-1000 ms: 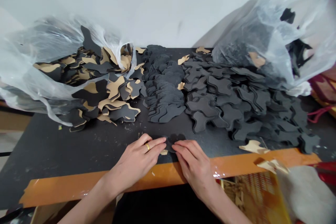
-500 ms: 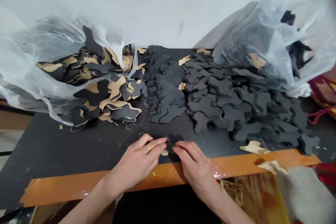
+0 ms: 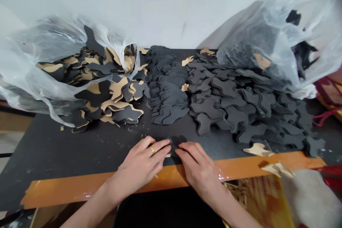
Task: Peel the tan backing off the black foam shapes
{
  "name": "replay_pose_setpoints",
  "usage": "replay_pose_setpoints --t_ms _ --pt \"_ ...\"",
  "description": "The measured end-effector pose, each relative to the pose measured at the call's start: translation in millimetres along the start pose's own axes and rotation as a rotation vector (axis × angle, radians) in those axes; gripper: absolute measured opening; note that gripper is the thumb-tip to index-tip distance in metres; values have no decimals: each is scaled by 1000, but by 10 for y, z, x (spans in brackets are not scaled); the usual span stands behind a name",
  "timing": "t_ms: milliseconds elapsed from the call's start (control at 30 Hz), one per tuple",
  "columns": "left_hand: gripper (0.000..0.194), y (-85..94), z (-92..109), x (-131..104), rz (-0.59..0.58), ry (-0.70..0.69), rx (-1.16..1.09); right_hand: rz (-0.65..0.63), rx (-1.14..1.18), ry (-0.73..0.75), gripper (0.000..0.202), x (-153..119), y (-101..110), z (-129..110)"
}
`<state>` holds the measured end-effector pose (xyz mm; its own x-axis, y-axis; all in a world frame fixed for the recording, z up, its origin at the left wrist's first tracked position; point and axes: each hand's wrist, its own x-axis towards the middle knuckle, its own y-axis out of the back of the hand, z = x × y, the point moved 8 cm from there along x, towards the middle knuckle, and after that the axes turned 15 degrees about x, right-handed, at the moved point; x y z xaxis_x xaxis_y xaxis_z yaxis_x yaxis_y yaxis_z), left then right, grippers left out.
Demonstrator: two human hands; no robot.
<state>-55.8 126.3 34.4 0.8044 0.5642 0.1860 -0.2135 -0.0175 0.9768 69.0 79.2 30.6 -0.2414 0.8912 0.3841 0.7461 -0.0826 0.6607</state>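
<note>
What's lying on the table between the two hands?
In the head view, a small black cutout lies between the left hand and right hand; both sets of fingertips touch it, with a tan scrap beside it.

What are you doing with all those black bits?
A person has both hands on one small black cutout near the table's orange edge. The left hand, with a gold ring, and the right hand press their fingertips on it; a bit of tan peeks out by the left fingers. Behind lie a neat row of black cutouts, a loose black pile, and black-and-tan pieces spilling from a clear bag. Another clear bag sits on the right.
</note>
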Motion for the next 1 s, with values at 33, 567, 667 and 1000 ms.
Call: replay_pose_setpoints --t_ms 33,567,667,1000 --pt "33 5 -22 -1 16 14 -25 -2 15 -2 29 8 1 2" --pt "20 -32 -251 98 -73 91 -319 67 -62 220 16 245 -40 -147" --pt "21 -23 -241 81 -61 105 -331 71 -42 220 16 266 -48 -152" --pt "40 -36 -228 -3 -60 149 -349 51 185 163 17 309 50 -321"
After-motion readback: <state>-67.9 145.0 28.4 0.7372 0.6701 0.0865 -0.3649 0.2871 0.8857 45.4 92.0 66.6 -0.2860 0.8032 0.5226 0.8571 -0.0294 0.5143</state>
